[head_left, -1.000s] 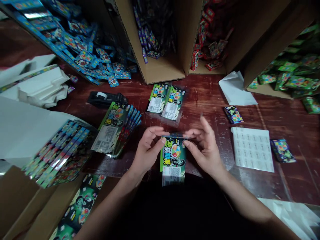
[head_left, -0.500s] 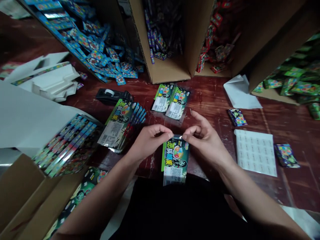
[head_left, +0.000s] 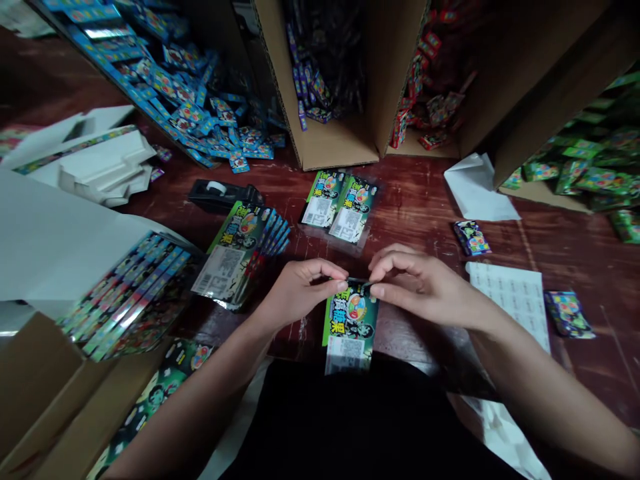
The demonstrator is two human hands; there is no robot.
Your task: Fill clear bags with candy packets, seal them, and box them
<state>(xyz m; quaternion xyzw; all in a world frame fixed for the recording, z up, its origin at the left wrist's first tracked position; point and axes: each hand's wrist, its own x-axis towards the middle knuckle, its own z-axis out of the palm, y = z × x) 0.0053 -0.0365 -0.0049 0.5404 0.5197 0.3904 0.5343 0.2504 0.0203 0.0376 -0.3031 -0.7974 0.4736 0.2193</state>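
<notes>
A green and black candy packet (head_left: 351,320) with a white label at its lower end stands close in front of my body. My left hand (head_left: 305,288) pinches its top edge near the left corner, thumb against forefinger. At the right end of that same edge, my right hand (head_left: 417,283) is closed with thumb and forefinger on the packet's clear flap. Two similar packets (head_left: 350,213) lie side by side just beyond my hands. Left of my left hand rests a stack of packets (head_left: 227,257), with small blue and red boxes showing beside it.
Cardboard boxes (head_left: 340,150) of small candy boxes line the back. A black tape dispenser (head_left: 225,195) sits at left, near a clear-wrapped bundle (head_left: 133,293). At right are a sticker sheet (head_left: 515,293), white paper (head_left: 480,187) and two small candy boxes (head_left: 569,313).
My right hand has turned, its raised fingers folding in toward the packet's top edge. My left hand keeps its pinch nearly in place. The view has shifted slightly.
</notes>
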